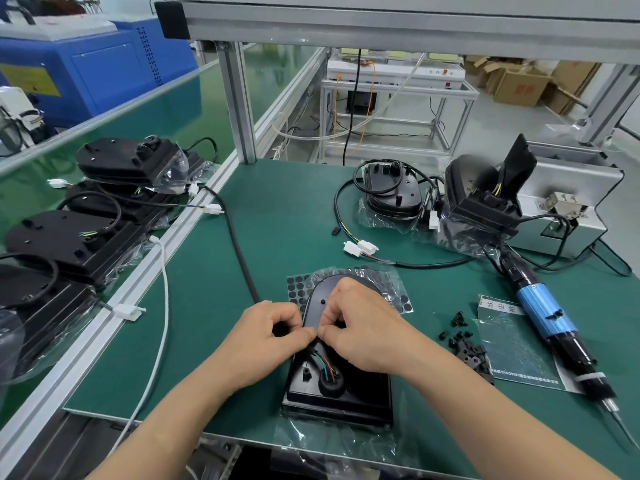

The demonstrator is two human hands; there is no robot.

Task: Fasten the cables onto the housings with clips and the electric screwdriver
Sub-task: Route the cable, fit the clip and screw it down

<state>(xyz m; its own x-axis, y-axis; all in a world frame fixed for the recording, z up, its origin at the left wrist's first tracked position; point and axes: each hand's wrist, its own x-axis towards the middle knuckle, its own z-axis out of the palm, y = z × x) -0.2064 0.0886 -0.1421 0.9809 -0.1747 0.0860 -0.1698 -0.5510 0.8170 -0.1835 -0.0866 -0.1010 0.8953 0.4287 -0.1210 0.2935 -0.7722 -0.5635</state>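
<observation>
pinching the cable (242,258), seemingly near its wired end, over the housing (346,393): left hand (266,336) and right hand (360,332), fingers curled

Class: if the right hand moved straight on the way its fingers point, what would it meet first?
Most likely the left hand, its fingertips sitting just ahead of the right hand.

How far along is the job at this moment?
Done, it seems: the housings stacked at left. In hand: left hand and right hand pinch the cable on the front housing. To do: clips and screwdriver lie unused; two back housings wait.
</observation>
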